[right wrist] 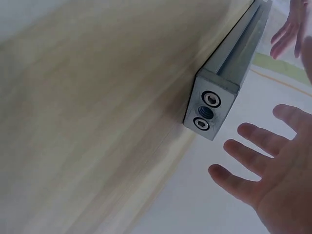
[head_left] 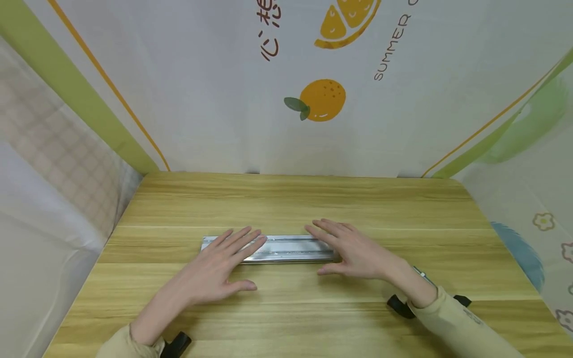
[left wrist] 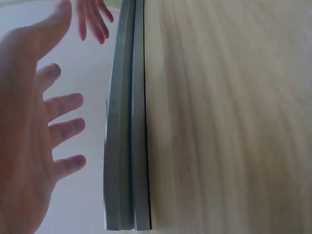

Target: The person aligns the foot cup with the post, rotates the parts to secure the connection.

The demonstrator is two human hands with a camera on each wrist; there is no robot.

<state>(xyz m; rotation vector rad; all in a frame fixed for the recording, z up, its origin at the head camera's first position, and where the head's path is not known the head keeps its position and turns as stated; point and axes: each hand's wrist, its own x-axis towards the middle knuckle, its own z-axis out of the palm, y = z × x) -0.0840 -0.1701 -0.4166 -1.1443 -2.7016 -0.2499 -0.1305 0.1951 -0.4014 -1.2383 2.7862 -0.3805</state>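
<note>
A long silver metal rail (head_left: 286, 247) lies crosswise on the wooden table. Grooves run along its length, and its end plate (right wrist: 210, 103) in the right wrist view carries two socket screws with a threaded hole between them. Over the rail's left part hovers my left hand (head_left: 224, 266), fingers spread and thumb out to the side. At the other end, my right hand (head_left: 351, 248) hangs with fingers extended and overlaps the rail's right tip in the head view. Both wrist views show a gap between the fingers and the metal; neither hand holds anything.
The wood-grain table (head_left: 286, 323) reaches back to a white curtain (head_left: 215, 99) printed with oranges and lettering. More cloth (head_left: 58, 174) hangs on the left side. Black straps with camera mounts (head_left: 176, 344) sit at both wrists, close over the table.
</note>
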